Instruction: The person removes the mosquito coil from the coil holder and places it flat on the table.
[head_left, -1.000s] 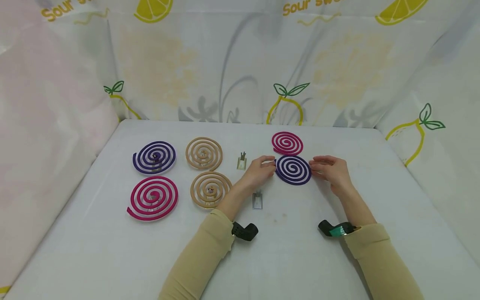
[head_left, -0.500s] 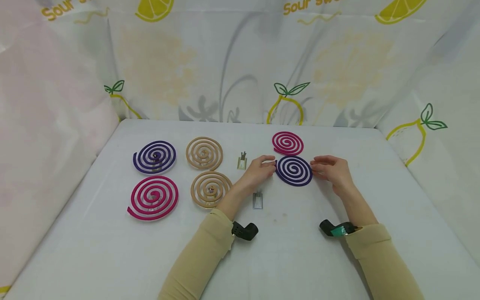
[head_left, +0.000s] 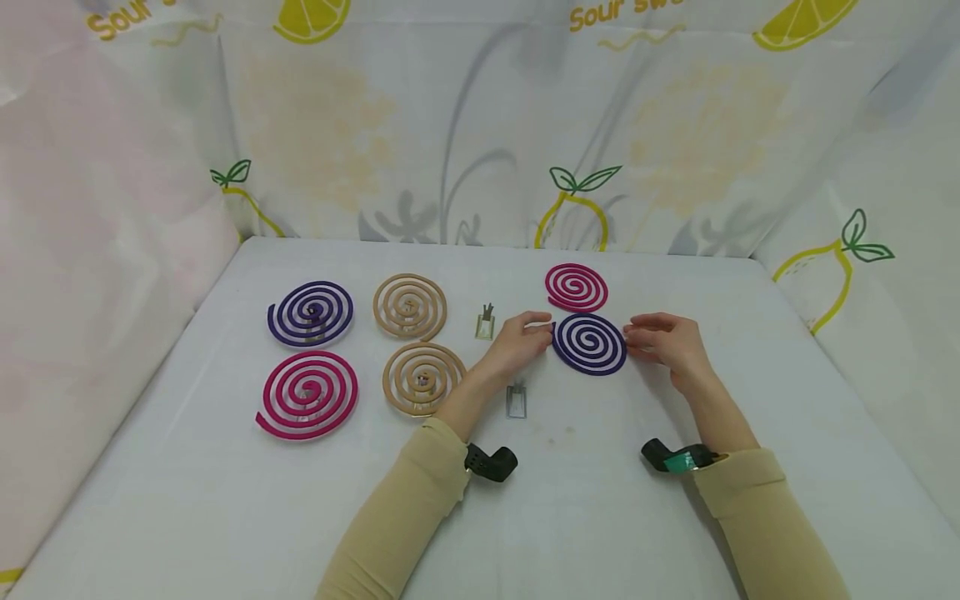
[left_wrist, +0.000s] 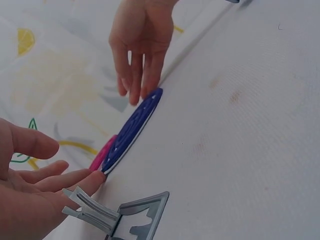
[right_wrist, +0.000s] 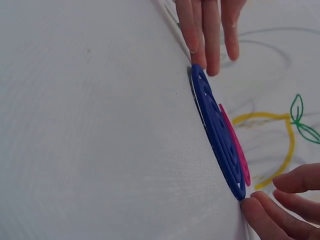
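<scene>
A dark blue mosquito coil (head_left: 589, 342) lies flat on the white table between my two hands. My left hand (head_left: 517, 345) has its fingertips at the coil's left edge, and my right hand (head_left: 670, 343) has its fingertips at the right edge. In the left wrist view the blue coil (left_wrist: 131, 131) appears nearly edge-on, with fingers extended and touching its near end. The right wrist view likewise shows fingertips against the rim of the blue coil (right_wrist: 215, 130). Just behind it lies a pink coil (head_left: 574, 287). Neither hand curls round anything.
Left of my hands, another blue coil (head_left: 311, 313), a pink coil (head_left: 307, 395) and two tan coils (head_left: 409, 306) sit on metal stands. Two bare stands, one gold-coloured (head_left: 485, 323) and one silver (head_left: 516, 402), lie near my left hand. Patterned cloth (head_left: 480, 125) hangs behind the table.
The blue coil has slid slightly toward me and to the right, widening its distance from the pink coil behind. Both hands have shifted slightly with it.
</scene>
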